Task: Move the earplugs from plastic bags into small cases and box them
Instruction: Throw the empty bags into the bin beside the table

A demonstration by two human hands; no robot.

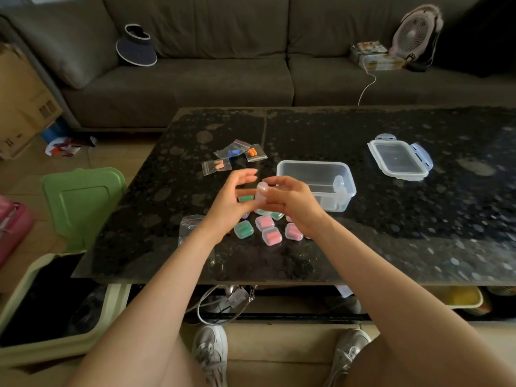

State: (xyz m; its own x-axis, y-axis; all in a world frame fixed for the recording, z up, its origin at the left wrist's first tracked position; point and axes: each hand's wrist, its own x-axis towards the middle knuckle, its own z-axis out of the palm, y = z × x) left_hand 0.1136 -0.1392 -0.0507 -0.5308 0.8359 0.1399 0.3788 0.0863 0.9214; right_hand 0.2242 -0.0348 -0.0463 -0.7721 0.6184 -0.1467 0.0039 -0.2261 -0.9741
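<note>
Two hands meet above the desk.
The right hand pinches a small clear case in its fingers; the left hand has its fingers spread, grip unclear. Filled cases lie beneath, bagged earplugs beyond, open box at right.

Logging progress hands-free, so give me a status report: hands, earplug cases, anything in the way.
Right hand pinches clear case; left hand fingers spread, grip unclear. Filled cases on table, three bags unemptied. Box open, path clear.
</note>
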